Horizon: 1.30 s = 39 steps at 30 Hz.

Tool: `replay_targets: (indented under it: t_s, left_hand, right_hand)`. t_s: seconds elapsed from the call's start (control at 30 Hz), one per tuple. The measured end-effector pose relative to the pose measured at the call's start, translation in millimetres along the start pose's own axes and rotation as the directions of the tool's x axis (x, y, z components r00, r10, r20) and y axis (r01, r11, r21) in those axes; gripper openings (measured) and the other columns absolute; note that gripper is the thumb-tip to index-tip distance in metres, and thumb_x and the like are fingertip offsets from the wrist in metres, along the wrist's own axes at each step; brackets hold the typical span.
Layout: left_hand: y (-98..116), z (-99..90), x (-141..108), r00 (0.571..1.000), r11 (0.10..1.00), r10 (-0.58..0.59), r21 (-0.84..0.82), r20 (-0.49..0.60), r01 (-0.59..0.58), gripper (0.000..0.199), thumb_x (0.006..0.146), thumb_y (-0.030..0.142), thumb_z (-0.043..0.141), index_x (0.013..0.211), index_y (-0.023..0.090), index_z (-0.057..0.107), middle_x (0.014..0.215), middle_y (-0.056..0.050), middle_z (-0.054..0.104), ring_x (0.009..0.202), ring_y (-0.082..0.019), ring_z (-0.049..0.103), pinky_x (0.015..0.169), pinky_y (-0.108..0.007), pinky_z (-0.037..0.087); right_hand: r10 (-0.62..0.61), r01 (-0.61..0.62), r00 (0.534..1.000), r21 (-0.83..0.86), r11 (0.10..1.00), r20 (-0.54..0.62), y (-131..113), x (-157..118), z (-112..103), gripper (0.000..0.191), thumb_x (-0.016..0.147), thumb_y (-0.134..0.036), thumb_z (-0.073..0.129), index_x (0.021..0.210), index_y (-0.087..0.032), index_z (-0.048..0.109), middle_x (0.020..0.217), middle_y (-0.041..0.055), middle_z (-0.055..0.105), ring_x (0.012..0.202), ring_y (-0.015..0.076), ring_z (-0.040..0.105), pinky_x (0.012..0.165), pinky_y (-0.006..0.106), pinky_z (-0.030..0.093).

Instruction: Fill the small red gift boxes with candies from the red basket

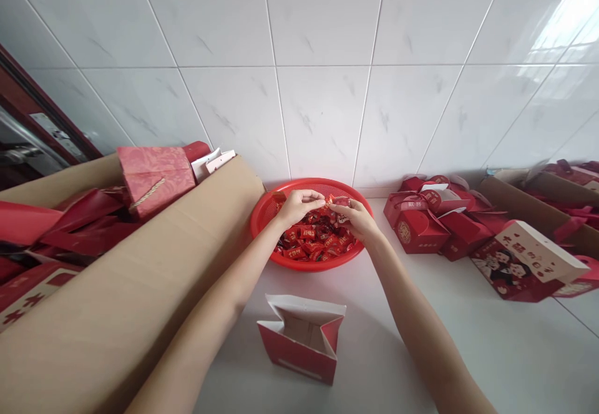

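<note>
Wrapped sweets are held in a red basket by the wall. Above them, the left hand is pinched narrow, its contents unclear; red wrappers are seen by the fingers of the right hand, but its grip cannot be told. An open box is set between the forearms, nearer the camera.

Bright daylight, glare upper right.
</note>
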<state>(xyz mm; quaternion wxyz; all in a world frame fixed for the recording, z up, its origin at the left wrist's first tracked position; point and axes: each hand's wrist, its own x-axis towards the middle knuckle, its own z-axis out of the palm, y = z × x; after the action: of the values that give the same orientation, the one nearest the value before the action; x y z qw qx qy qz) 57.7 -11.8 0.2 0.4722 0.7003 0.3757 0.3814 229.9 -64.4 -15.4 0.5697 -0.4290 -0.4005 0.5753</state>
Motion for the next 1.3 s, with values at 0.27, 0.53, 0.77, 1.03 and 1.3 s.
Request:
replay_targets:
  t_s: [0.27, 0.53, 0.77, 1.03, 1.3]
  left_hand:
    - [-10, -25.2, 11, 0.994, 0.988, -0.097, 0.128, 0.049, 0.091, 0.025, 0.073, 0.043, 0.076, 0.084, 0.020, 0.077, 0.095, -0.005, 0.078, 0.096, -0.025, 0.069, 0.090, -0.035, 0.052]
    - [-33, -73.1, 21, 0.963, 0.838, -0.235, 0.476, -0.130, 0.269, 0.010, 0.057, 0.018, 0.076, 0.065, 0.024, 0.076, 0.072, -0.003, 0.076, 0.074, -0.024, 0.068, 0.077, -0.032, 0.050]
    - [-38, -54.3, 10, 0.920, 0.782, -0.381, 0.565, 0.097, 0.264, 0.031, 0.045, 0.022, 0.086, 0.075, 0.025, 0.077, 0.079, -0.002, 0.076, 0.084, -0.027, 0.071, 0.072, -0.028, 0.049]
    - [-35, -36.5, 9, 0.865, 0.597, -0.467, 0.788, 0.185, 0.153, 0.044, 0.058, 0.023, 0.080, 0.103, 0.023, 0.075, 0.096, -0.002, 0.075, 0.083, -0.022, 0.069, 0.068, -0.025, 0.048]
    - [-38, -45.7, 6, 0.910, 0.836, -0.369, 0.496, 0.191, 0.235, 0.023, 0.061, 0.024, 0.081, 0.084, 0.022, 0.078, 0.097, -0.003, 0.078, 0.099, -0.027, 0.070, 0.086, -0.029, 0.051]
  right_hand:
    - [-0.027, 0.039, 0.986, 0.066, 0.997, -0.164, -1, 1, 0, 0.026, 0.058, -0.031, 0.085, 0.072, -0.020, 0.066, 0.068, -0.0002, 0.068, 0.062, 0.0154, 0.064, 0.047, 0.023, 0.048]
    - [-0.012, 0.035, 0.988, 0.151, 0.988, -0.153, -1, 3, -1, 0.024, 0.057, -0.027, 0.084, 0.073, -0.020, 0.066, 0.074, 0.0024, 0.072, 0.067, 0.0187, 0.069, 0.051, 0.026, 0.055]
    - [-0.027, 0.059, 0.982, 0.168, 0.984, -0.187, 1, 5, -3, 0.027, 0.053, -0.027, 0.084, 0.067, -0.020, 0.062, 0.071, -0.0007, 0.067, 0.061, 0.0144, 0.062, 0.047, 0.025, 0.049]
    - [-0.046, 0.074, 0.986, 0.176, 0.982, -0.162, 1, 4, -2, 0.033, 0.049, -0.028, 0.088, 0.067, -0.020, 0.062, 0.065, -0.0014, 0.065, 0.057, 0.0139, 0.059, 0.043, 0.024, 0.042]
    - [-0.048, 0.071, 0.989, 0.161, 0.984, -0.142, 1, 3, -2, 0.030, 0.049, -0.029, 0.087, 0.065, -0.020, 0.063, 0.067, -0.0015, 0.066, 0.060, 0.0138, 0.061, 0.045, 0.024, 0.044]
